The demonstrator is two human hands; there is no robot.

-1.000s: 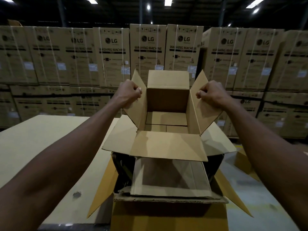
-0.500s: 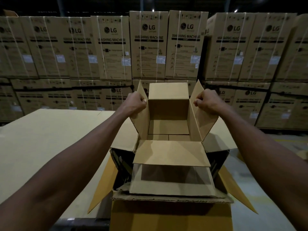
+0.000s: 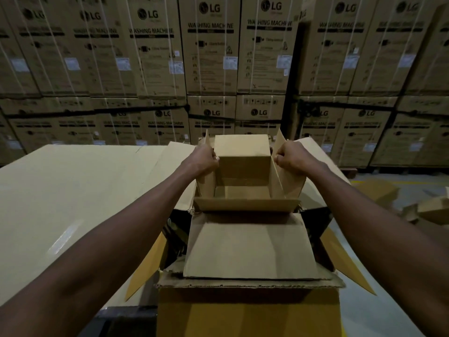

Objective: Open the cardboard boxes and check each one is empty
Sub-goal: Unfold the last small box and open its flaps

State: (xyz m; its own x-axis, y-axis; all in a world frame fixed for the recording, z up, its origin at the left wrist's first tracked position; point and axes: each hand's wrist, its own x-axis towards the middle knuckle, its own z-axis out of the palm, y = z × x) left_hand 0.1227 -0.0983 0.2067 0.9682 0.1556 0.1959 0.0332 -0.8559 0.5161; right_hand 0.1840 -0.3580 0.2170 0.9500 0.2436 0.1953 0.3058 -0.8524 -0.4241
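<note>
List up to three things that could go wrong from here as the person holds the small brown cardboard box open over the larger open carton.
1. Both hands, left hand and right hand, grip only the thin side flaps of the small brown cardboard box; a flap might tear or bend.
2. The box is tilted over the large open brown carton; it might drop in if a grip slips.
3. The dim light and shadowed box floor could hide a small leftover item.

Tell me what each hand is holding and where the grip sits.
Left hand grips the small cardboard box's left side flap; right hand its right side flap.
</note>
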